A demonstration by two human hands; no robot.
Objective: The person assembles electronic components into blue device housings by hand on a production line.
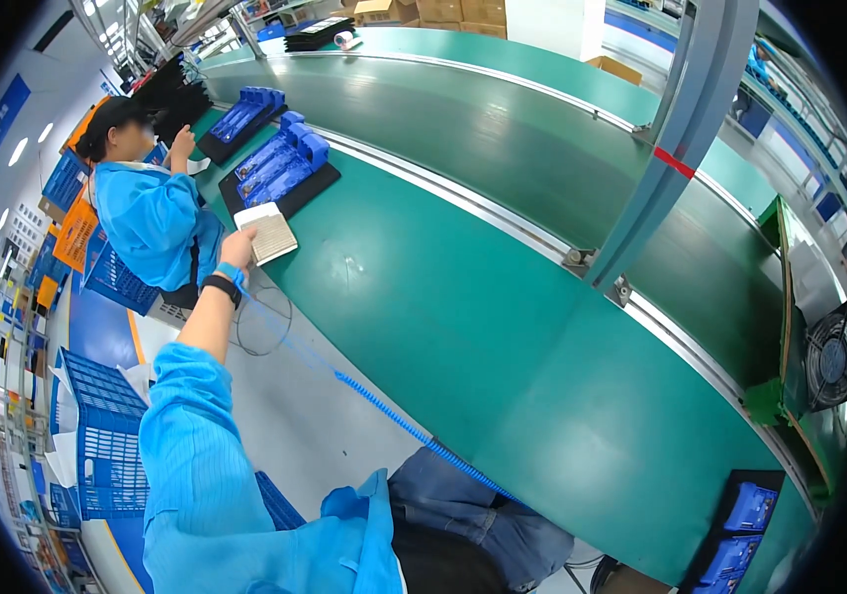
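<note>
My left hand reaches out to the left edge of the green worktop, its fingers closed on the near edge of a flat beige pad with fine ribbed rows and a white part at its top. Whether the pad rests on the worktop or is slightly raised, I cannot tell. Just beyond it, blue moulded parts lie on a black tray. Around my left wrist are a black band and a blue strap, from which a coiled blue cord runs toward my lap. My right hand is out of view.
A co-worker in blue stands at the left, near another black tray of blue parts. A grey post rises beside the dark green conveyor. More blue parts sit lower right, below a fan. Blue crates stand left.
</note>
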